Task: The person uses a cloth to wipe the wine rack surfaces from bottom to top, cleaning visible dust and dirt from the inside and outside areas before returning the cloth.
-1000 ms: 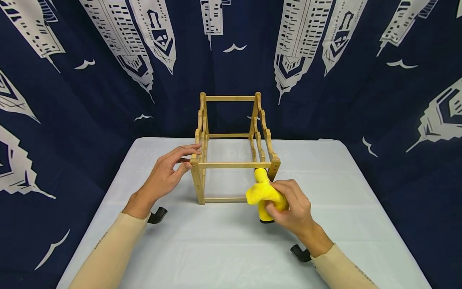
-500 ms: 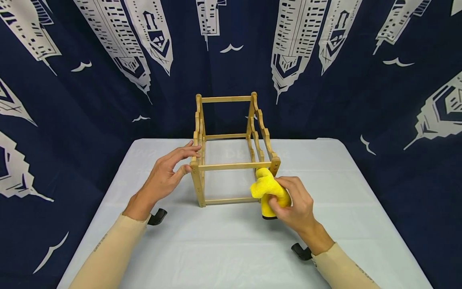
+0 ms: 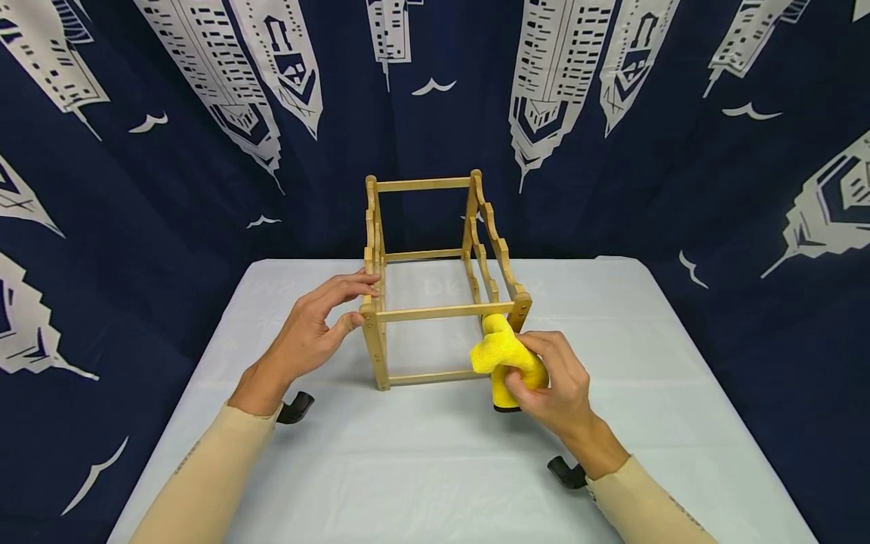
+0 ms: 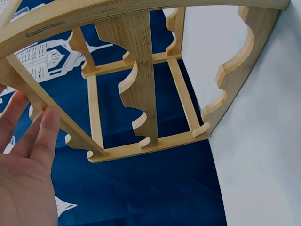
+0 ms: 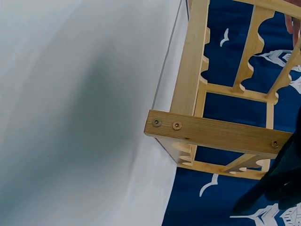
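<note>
A light wooden rack [image 3: 442, 311] with scalloped side slats stands on the table. My left hand [image 3: 309, 325] rests against its left side, with nearly straight fingers over the side slat and the thumb at the front corner post. The left wrist view shows the fingers [image 4: 47, 136] touching a slat of the rack. My right hand [image 3: 557, 389] pinches a yellow cloth [image 3: 499, 351] with a dark edge, bunched at the lower part of the front right post and hiding it. In the right wrist view the rack's screwed end piece [image 5: 216, 134] crosses the middle.
The rack stands on a white-covered table [image 3: 408, 468]. A dark blue curtain [image 3: 435, 136] with white building prints hangs behind and beside it. Black wrist mounts [image 3: 295, 408] show on both arms. A dark shape [image 5: 282, 179] fills the right wrist view's right edge.
The right hand has moved the cloth slightly right and up along the front right post, then held about still. The left hand has stayed on the rack, which shows slightly turned.
</note>
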Motion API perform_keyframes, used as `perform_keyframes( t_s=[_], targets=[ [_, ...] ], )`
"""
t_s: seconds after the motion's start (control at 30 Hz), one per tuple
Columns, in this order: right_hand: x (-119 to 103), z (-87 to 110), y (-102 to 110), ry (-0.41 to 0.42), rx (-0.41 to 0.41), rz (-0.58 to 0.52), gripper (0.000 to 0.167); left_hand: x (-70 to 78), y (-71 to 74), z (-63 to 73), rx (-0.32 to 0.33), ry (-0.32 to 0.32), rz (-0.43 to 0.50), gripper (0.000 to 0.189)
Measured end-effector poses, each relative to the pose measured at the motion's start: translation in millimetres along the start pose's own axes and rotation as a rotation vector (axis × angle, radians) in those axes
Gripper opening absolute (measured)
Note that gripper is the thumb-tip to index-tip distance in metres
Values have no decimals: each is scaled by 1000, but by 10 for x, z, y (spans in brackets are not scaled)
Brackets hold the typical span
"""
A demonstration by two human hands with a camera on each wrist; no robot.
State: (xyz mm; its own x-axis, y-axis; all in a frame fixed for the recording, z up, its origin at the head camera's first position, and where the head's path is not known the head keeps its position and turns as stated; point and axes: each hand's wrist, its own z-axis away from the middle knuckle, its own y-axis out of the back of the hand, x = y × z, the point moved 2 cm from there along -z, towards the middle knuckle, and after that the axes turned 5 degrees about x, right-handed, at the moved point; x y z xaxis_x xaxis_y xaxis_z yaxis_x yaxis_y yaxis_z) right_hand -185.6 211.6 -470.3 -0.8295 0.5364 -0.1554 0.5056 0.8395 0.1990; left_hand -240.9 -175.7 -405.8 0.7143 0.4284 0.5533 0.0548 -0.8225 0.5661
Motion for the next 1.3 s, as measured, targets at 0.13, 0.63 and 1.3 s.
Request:
perform_keyframes(
  t_s=[0.13, 0.63, 1.3],
  targets=[
    [-68, -63, -42, 49, 31, -24, 37, -6, 1, -7, 0, -6, 27, 53],
    [-225, -136, -113, 68, 209, 10, 30, -41, -16, 40, -32, 112, 138, 37],
    [144, -216, 50, -258, 69, 64, 59, 84, 19, 14, 14, 20, 47, 37]
  ],
)
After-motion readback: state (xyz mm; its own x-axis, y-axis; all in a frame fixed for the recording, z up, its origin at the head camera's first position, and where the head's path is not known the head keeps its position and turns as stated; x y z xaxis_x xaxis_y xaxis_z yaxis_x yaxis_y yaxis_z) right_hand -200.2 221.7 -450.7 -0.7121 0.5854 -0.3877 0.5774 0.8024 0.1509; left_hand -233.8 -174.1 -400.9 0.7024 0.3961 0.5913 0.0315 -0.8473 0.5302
